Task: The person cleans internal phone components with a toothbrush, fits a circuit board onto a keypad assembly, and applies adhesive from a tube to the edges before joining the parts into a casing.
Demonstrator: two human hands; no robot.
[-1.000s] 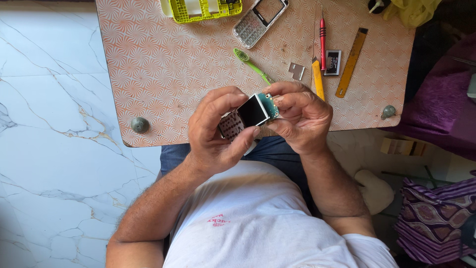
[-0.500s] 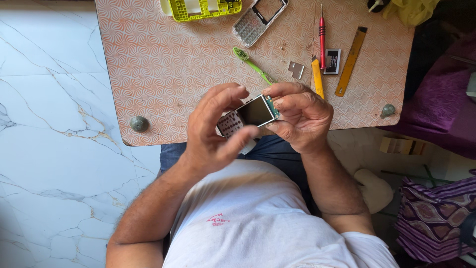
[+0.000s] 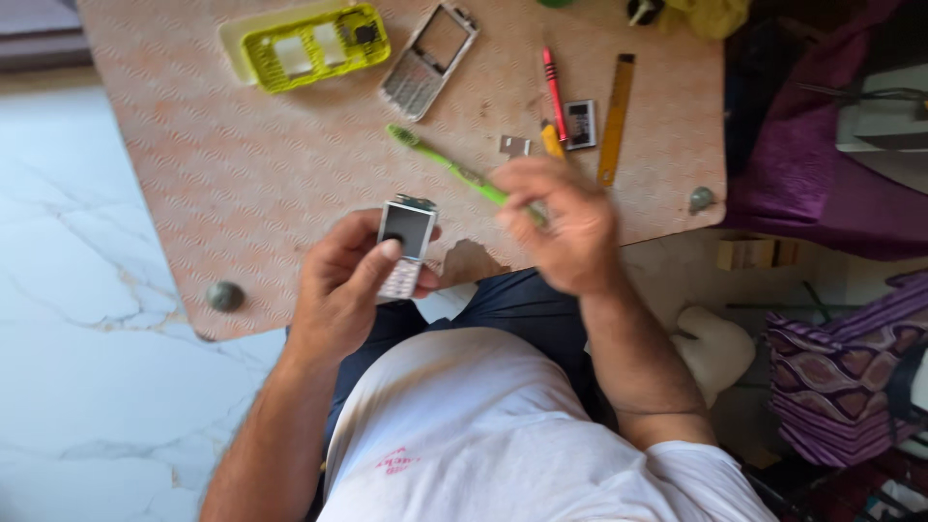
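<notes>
My left hand holds a small phone body with a dark screen and a keypad, thumb resting on its screen, just above the near edge of the patterned board. My right hand is blurred and shut on the handle end of a green toothbrush, whose bristled head points toward the far left over the board.
On the board lie a yellow-green phone frame, a silver phone front cover, a red pen, a small dark chip part, a metal plate and a yellow ruler. Purple fabric lies at right, marble floor at left.
My right hand let go of the phone and took hold of the green toothbrush that lay on the board. The left hand keeps the phone, now turned upright.
</notes>
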